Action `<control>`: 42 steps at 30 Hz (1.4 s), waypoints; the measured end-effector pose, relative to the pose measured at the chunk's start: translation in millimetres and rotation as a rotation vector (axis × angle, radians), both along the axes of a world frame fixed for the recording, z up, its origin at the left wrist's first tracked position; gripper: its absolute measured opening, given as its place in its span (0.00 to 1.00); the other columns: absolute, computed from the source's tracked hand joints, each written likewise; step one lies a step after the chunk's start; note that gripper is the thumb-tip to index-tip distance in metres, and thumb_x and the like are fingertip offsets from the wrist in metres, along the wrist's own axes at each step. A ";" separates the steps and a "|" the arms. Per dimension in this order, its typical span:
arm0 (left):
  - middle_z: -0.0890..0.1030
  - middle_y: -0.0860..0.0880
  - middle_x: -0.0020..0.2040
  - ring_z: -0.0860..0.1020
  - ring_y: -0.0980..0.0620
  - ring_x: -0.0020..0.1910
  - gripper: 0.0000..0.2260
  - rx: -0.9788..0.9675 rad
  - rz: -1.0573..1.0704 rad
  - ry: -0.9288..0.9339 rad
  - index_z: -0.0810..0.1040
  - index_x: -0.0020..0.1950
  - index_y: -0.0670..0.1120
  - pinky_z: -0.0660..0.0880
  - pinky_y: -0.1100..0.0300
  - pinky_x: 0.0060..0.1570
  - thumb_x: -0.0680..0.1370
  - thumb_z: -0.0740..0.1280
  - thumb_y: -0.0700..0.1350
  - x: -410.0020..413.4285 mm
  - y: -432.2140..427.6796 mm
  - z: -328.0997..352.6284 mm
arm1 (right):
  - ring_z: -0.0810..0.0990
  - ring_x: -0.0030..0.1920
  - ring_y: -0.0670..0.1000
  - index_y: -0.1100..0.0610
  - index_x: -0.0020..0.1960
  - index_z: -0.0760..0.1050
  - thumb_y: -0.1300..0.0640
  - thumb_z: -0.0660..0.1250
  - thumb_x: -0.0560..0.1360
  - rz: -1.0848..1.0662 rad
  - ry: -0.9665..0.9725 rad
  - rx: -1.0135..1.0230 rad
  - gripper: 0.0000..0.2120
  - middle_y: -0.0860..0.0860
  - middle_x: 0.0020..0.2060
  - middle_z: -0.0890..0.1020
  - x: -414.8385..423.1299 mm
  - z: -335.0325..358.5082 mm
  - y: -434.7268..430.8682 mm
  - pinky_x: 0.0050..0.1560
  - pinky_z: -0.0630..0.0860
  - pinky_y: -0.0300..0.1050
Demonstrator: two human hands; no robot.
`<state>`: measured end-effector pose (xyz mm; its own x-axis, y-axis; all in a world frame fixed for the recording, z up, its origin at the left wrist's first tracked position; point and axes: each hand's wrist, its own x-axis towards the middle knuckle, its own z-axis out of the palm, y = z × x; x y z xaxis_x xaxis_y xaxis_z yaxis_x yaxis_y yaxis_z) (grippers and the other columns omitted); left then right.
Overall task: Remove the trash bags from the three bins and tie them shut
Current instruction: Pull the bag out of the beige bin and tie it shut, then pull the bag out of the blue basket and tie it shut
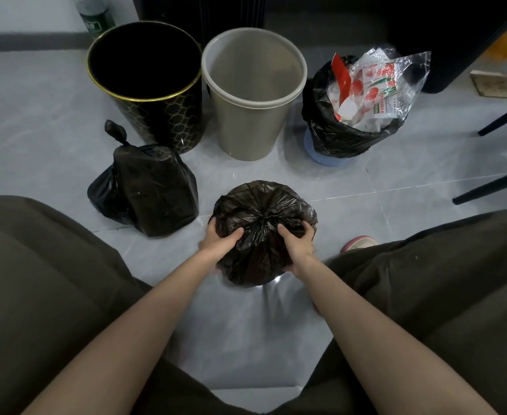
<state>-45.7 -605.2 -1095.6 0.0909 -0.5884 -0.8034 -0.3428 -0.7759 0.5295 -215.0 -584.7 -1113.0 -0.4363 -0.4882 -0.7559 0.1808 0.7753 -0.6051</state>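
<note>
trash bag one (150,190) lies knotted on the floor (396,190) at 10 o'clock, before the black bin (144,85) at 11, which shows no liner. left hand (219,244) and right hand (298,241) grip the second bag (261,232) at centre, fingers (307,227) curled into its plastic; its neck looks tied. the beige bin (252,94) at 12 is unlined. likely next: lift the wrapper-stuffed third bag (336,133) from the blue bin (324,154) at 1.

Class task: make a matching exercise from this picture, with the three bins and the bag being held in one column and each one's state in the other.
1. black bin
2. beige bin
3. blue bin
4. front bag

A. liner still on, wrappers poking out
B. leftmost, gold rim bare
C. gripped by left hand and right hand
D. middle, unlined

Pairs: 1-B, 2-D, 3-A, 4-C
</note>
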 end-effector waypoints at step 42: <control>0.61 0.43 0.75 0.60 0.46 0.74 0.25 -0.596 -0.010 -0.146 0.57 0.76 0.49 0.57 0.55 0.71 0.80 0.60 0.42 18.3 -100.4 49.8 | 0.77 0.47 0.50 0.54 0.63 0.74 0.64 0.60 0.77 0.485 0.155 -0.329 0.16 0.53 0.61 0.76 18.4 50.2 -119.4 0.51 0.76 0.46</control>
